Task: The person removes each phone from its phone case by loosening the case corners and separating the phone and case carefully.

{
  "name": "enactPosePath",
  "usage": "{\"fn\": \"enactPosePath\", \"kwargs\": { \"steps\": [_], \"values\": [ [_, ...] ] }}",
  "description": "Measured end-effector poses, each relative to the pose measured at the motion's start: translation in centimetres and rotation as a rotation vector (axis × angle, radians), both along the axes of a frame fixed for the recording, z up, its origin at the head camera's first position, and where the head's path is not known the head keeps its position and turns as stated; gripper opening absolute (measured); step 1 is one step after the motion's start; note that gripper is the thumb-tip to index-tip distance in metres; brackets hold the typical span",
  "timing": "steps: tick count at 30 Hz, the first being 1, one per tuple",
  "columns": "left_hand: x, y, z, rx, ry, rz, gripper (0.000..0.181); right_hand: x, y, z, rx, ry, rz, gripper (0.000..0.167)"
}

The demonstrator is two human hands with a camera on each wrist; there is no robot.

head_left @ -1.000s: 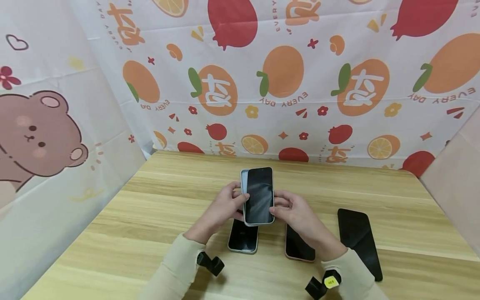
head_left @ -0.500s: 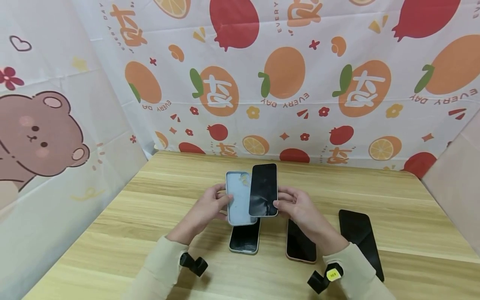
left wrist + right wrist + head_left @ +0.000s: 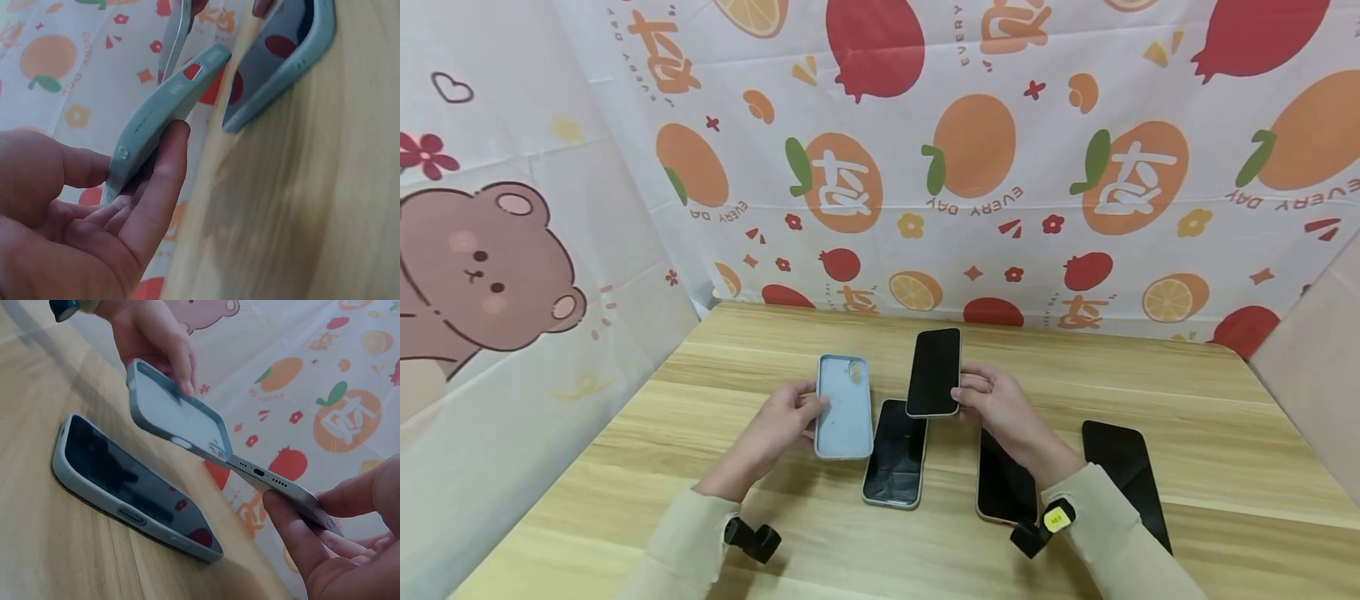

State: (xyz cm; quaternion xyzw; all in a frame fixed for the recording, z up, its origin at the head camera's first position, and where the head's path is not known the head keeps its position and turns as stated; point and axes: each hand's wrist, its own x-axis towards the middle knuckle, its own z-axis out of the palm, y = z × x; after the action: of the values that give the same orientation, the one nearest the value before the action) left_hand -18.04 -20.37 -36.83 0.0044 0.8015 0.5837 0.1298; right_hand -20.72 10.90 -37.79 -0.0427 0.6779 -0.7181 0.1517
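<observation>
A light blue phone case (image 3: 844, 408), its hollow inner side facing up, is gripped along its left edge by my left hand (image 3: 778, 425). In the left wrist view, thumb and fingers pinch the case (image 3: 165, 103) from both faces. My right hand (image 3: 1003, 408) holds a bare phone (image 3: 935, 372) by its right edge, dark screen up. The right wrist view shows that phone's bottom edge (image 3: 262, 472) with its charging port. Case and phone are apart, both above the table. Below and between them lies another phone in a pale case (image 3: 895, 458), screen up.
A phone with a pinkish rim (image 3: 1003, 483) lies partly under my right forearm. Farther right is a larger black phone (image 3: 1123, 471), partly covered by the sleeve. The wooden table (image 3: 625, 500) meets a fruit-printed cloth (image 3: 895, 183) at its back edge.
The phone has come out of the blue case. My left hand has carried the case left and lower; my right hand has moved slightly right with the phone.
</observation>
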Motion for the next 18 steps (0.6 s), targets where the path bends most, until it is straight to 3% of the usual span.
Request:
{"fn": "enactPosePath", "kwargs": {
  "steps": [9, 18],
  "values": [
    [0.3, -1.1, -0.3, -0.089, -0.005, -0.003, 0.042, -1.7, -0.3, -0.5, -0.011, -0.024, 0.002, 0.058],
    [0.4, -1.5, -0.8, -0.142, -0.058, 0.002, 0.048, -3.6, -1.5, -0.9, 0.009, -0.055, -0.027, 0.057]
  ]
}}
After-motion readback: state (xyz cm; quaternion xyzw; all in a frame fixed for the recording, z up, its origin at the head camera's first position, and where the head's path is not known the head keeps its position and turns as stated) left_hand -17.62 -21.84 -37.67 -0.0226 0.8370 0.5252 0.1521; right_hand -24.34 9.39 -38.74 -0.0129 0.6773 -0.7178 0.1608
